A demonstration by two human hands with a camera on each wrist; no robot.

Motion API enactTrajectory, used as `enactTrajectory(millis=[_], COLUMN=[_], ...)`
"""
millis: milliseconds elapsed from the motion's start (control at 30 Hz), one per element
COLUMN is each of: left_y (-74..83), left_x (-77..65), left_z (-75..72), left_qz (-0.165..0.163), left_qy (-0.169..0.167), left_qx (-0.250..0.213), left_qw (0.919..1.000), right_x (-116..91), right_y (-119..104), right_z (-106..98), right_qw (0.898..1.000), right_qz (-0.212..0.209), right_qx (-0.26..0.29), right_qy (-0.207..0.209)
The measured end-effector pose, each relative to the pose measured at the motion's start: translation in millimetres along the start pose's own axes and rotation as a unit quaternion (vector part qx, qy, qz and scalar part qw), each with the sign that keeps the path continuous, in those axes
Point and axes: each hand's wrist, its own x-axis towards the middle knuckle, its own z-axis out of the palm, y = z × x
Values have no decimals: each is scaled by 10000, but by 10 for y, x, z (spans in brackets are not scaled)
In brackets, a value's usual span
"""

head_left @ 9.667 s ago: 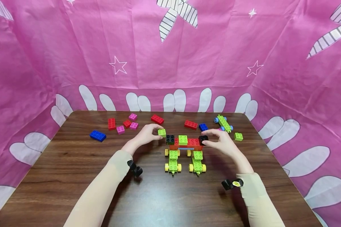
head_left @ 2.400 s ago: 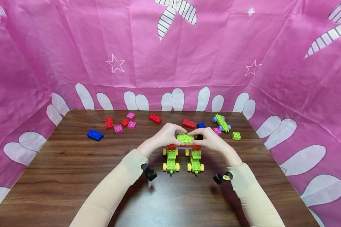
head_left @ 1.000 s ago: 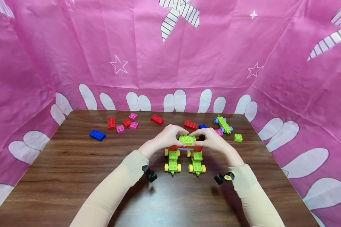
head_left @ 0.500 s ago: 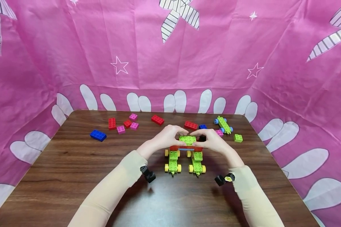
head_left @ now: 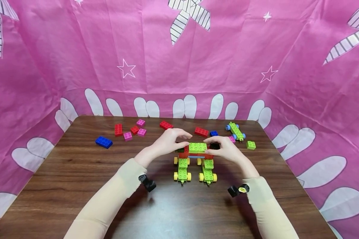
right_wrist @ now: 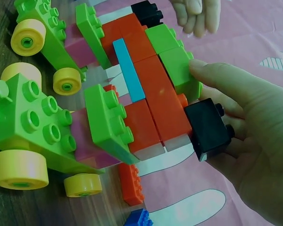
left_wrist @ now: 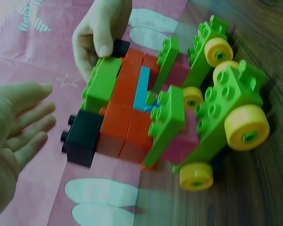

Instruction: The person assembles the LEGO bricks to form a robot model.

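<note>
A toy-brick build stands mid-table on two lime wheeled bases with yellow wheels. Pink bricks and lime bricks carry a red brick beam, with a light blue strip on it. Black bricks project at both ends. Two lime bricks sit side by side on top. My right hand pinches the right lime brick, its thumb on the near face and its fingers partly hidden behind. My left hand is apart from the build, fingers extended, just beyond the left black brick.
Loose red, pink and blue bricks lie along the back and left of the table. At the back right are a lime wheeled base with blue wheels and a lime brick. A pink curtain surrounds the table.
Earlier my left hand brought a lime brick in from the left; it now sits beside the other on top. Since half a second ago, my left hand has let go and moved left.
</note>
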Motion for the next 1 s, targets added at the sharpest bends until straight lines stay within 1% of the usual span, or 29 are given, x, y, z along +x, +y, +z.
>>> enactTrajectory(millis=[67, 133, 200, 267, 400, 500, 667, 733, 900, 1000], left_y=[-39, -82, -133, -185, -303, -411, -616, -692, -891, -1016], left_x=[-39, -81, -126, -179, -309, -434, -661, -745, -939, -1034], left_z=[-43, -88, -132, -181, -273, -331, -420, -464, -608, -691], left_qz=[190, 291, 311, 253, 9, -226, -539, -669, -969, -1078], left_qy=[210, 410, 587, 699, 778, 759, 749, 801, 1000, 1151], left_qx=[26, 46, 48, 30, 28, 114, 92, 84, 309, 388], left_qw=[9996, 9987, 9978, 9972, 9970, 9968, 9957, 9945, 9898, 9867], right_x=[-9, -18, -25, -31, -35, -43, -100, -121, -131, -138], right_y=[20, 33, 46, 55, 71, 41, -218, -305, -324, -316], right_z=[2, 7, 11, 16, 32, 33, -47, -75, -75, -71], right_qw=[10000, 9999, 9998, 9997, 9994, 9989, 9986, 9985, 9981, 9981], right_qz=[62, 109, 145, 184, 316, 443, 448, 447, 508, 506], right_qx=[27, 41, 35, 26, 45, 128, 284, 319, 338, 339], right_qy=[32, 79, 112, 129, 102, 78, 27, 7, 17, 40])
